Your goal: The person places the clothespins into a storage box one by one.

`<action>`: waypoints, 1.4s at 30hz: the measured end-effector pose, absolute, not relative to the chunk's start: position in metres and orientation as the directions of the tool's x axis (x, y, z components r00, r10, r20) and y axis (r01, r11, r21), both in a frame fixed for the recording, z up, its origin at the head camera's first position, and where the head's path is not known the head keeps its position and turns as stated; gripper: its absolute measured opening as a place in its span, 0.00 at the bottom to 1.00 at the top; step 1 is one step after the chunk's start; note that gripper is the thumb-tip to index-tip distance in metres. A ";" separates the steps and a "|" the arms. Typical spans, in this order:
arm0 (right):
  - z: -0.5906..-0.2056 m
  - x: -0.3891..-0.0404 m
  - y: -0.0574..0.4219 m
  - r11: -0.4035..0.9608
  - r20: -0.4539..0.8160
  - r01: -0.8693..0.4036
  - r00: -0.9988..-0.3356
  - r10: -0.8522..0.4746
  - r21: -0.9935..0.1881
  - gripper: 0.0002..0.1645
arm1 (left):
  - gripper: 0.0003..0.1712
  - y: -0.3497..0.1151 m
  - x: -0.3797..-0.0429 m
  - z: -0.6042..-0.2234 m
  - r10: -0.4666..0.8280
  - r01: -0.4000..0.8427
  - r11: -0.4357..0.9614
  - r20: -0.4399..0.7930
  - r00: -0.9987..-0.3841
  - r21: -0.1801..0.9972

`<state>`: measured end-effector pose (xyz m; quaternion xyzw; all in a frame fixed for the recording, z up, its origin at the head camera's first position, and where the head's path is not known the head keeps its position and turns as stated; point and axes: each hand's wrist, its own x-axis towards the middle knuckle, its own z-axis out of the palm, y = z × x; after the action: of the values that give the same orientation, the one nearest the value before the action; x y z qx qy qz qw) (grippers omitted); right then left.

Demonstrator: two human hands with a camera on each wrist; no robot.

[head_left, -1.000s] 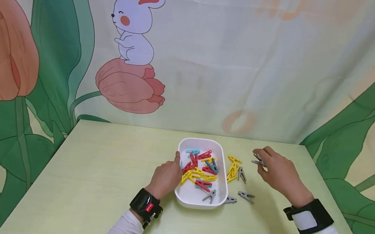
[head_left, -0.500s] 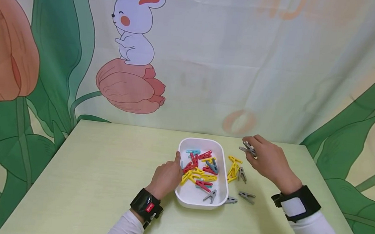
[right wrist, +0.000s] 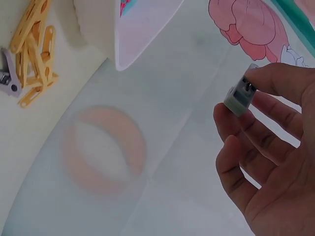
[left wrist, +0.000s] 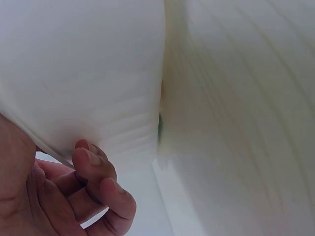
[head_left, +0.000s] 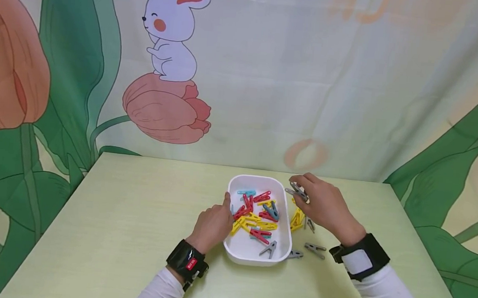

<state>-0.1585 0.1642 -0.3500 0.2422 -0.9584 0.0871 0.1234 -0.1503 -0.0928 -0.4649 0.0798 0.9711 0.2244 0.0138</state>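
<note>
Right grip (head_left: 323, 206) with grey clothespin (right wrist: 240, 94), apparently just outside tray rim (head_left: 286, 213)

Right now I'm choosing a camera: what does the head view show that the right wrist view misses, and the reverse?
Head only: the left hand touching the white tray, and a gray clip inside the tray. Right wrist only: the palm side of the right hand. Both: that hand pinching another gray clip, the tray, and yellow clips.

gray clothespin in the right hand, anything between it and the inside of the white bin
Only the right rim of the white bin lies between the gray clothespin and the inside; nothing else visible blocks it. The left hand is at the opposite side.
</note>
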 end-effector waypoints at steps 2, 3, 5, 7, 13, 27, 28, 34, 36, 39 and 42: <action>-0.352 -0.160 0.161 0.864 0.270 -0.490 -0.852 -0.448 -0.113 0.21 | 0.37 -0.093 -0.150 -0.465 0.161 0.150 0.888 0.012 -0.987 0.434; -0.353 -0.160 0.159 0.864 0.263 -0.490 -0.854 -0.449 -0.116 0.21 | 0.37 -0.093 -0.150 -0.465 0.161 0.150 0.889 0.012 -0.987 0.433; -0.354 -0.162 0.156 0.866 0.247 -0.485 -0.860 -0.447 -0.121 0.21 | 0.36 -0.093 -0.151 -0.465 0.162 0.152 0.890 0.013 -0.987 0.429; -0.355 -0.163 0.153 0.870 0.230 -0.477 -0.867 -0.442 -0.126 0.22 | 0.36 -0.093 -0.151 -0.465 0.162 0.153 0.890 0.015 -0.987 0.430; -0.354 -0.169 0.140 0.859 0.221 -0.491 -0.862 -0.456 -0.141 0.23 | 0.37 -0.093 -0.152 -0.465 0.161 0.145 0.886 0.002 -0.987 0.440; -0.360 -0.186 0.106 0.809 0.219 -0.561 -0.824 -0.523 -0.179 0.22 | 0.37 -0.090 -0.155 -0.463 0.152 0.134 0.885 -0.003 -0.988 0.445; -0.360 -0.187 0.105 0.807 0.220 -0.564 -0.821 -0.526 -0.177 0.22 | 0.37 -0.090 -0.155 -0.462 0.151 0.133 0.886 -0.006 -0.989 0.445; -0.360 -0.191 0.097 0.805 0.200 -0.561 -0.825 -0.528 -0.190 0.23 | 0.38 -0.090 -0.155 -0.460 0.144 0.118 0.889 -0.026 -0.989 0.443; -0.361 -0.192 0.094 0.804 0.184 -0.557 -0.829 -0.528 -0.207 0.23 | 0.38 -0.090 -0.156 -0.460 0.142 0.115 0.890 -0.028 -0.989 0.442; -0.362 -0.191 0.091 0.799 0.161 -0.555 -0.832 -0.531 -0.232 0.27 | 0.38 -0.090 -0.155 -0.460 0.146 0.120 0.891 -0.024 -0.989 0.438; -0.364 -0.190 0.091 0.796 0.134 -0.558 -0.829 -0.542 -0.236 0.40 | 0.39 -0.090 -0.156 -0.460 0.149 0.119 0.887 -0.032 -0.988 0.446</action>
<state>-0.1897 0.0907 -0.3637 0.2905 -0.9470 0.1336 0.0299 -0.1557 -0.0898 -0.4598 0.0692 0.9708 0.2275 0.0328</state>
